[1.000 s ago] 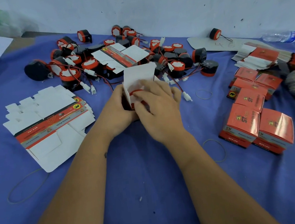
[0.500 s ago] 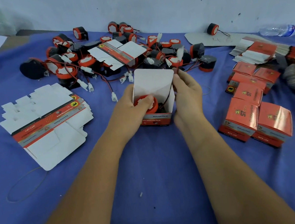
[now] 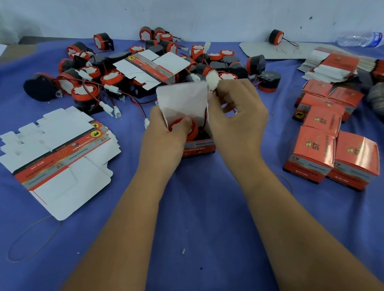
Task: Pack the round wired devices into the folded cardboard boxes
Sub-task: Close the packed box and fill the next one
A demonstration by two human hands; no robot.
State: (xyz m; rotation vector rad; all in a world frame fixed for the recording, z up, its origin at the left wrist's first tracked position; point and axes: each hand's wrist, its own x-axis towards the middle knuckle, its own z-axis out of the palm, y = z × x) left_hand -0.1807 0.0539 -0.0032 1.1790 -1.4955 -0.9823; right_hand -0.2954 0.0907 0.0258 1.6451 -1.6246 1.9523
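Note:
An open cardboard box (image 3: 198,148) stands on the blue cloth in the middle, its white lid flap (image 3: 182,101) upright. A round red-rimmed device (image 3: 192,128) sits inside it. My left hand (image 3: 163,134) grips the box's left side, thumb on the device. My right hand (image 3: 237,113) pinches the device's red-black wire above the box's right edge, holding the white connector (image 3: 212,82) up. A pile of loose round wired devices (image 3: 88,85) lies behind.
Flat unfolded boxes (image 3: 60,158) lie stacked at the left, one more (image 3: 151,68) on the device pile. Closed red boxes (image 3: 329,144) stand at the right, with bundled flat cartons (image 3: 344,65) and a water bottle (image 3: 361,40) behind. Rubber bands (image 3: 31,237) lie on the cloth.
The device has gone down into the box and the box has been set upright. My right hand has let go of the device and lifted its wire and connector above the box.

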